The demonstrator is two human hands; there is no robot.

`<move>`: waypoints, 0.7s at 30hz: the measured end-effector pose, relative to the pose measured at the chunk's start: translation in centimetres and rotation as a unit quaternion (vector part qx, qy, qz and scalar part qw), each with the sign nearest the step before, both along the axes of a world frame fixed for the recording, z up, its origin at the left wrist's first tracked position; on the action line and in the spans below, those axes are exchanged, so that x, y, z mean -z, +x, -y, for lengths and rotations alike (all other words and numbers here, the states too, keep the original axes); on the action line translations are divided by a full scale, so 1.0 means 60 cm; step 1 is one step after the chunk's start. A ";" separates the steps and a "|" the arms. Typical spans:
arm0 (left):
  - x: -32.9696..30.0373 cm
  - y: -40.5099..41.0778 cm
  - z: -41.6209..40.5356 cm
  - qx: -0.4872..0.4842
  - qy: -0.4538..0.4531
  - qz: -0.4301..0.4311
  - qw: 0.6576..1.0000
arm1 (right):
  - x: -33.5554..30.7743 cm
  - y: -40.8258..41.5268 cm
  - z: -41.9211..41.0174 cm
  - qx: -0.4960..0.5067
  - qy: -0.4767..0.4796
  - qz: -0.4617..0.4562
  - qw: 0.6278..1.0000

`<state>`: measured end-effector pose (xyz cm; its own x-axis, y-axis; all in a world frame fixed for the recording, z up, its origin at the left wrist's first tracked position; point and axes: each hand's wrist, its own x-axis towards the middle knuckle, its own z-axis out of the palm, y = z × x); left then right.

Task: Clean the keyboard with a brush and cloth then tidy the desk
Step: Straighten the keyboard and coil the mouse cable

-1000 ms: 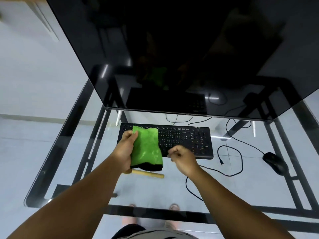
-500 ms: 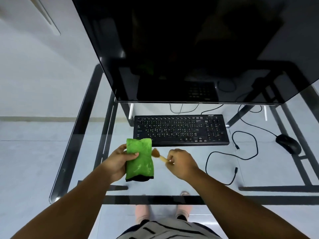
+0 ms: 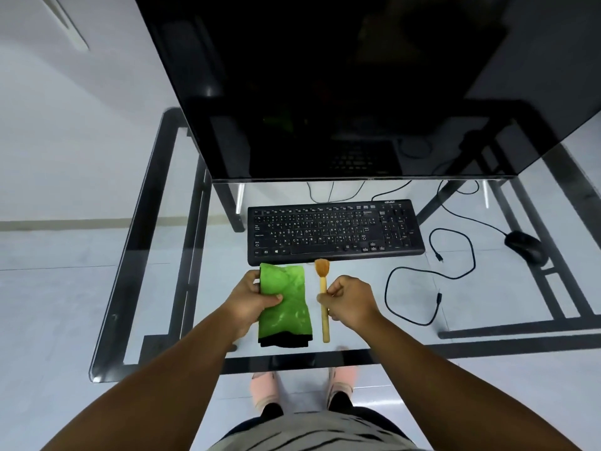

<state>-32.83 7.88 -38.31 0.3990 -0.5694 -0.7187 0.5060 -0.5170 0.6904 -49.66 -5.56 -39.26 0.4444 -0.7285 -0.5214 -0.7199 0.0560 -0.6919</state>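
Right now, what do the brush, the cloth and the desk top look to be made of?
Brush: pale wood or bamboo handle, matte; tan bristles, natural or synthetic unclear.
Cloth: soft green fabric, likely microfibre, with a faint sheen and a black lower edge.
Desk top: clear glass on a dark frame; the floor shows through.

I noted the black keyboard lying flat on the glass desk, below the monitor. The green cloth, folded, black edge nearest me, sat just in front of its left end. The wooden brush lay beside the cloth, bristles toward the keyboard.
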 end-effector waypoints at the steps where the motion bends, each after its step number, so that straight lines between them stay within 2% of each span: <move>1: 0.002 0.002 -0.001 0.007 0.010 0.031 0.999 | 0.001 0.002 -0.001 -0.005 -0.002 -0.003 1.000; 4: 0.001 -0.001 -0.002 0.048 0.045 0.160 0.985 | 0.003 0.007 -0.003 -0.020 -0.013 -0.019 1.000; 6: -0.006 -0.004 0.000 0.080 0.083 0.257 0.960 | 0.002 0.009 -0.004 -0.030 -0.021 -0.030 0.999; 8: -0.012 -0.008 0.003 0.098 0.112 0.317 0.937 | 0.001 0.008 -0.005 -0.047 -0.033 -0.046 0.997; 12: -0.015 -0.010 0.002 0.106 0.149 0.377 0.908 | -0.006 0.005 0.002 -0.077 -0.072 -0.061 0.993; 18: -0.020 0.004 0.018 0.075 0.111 0.459 0.878 | -0.025 -0.019 0.078 -0.009 -0.236 -0.012 0.972; 21: -0.026 0.017 0.048 0.089 0.105 0.460 0.877 | -0.043 -0.024 0.142 -0.021 -0.283 -0.042 0.958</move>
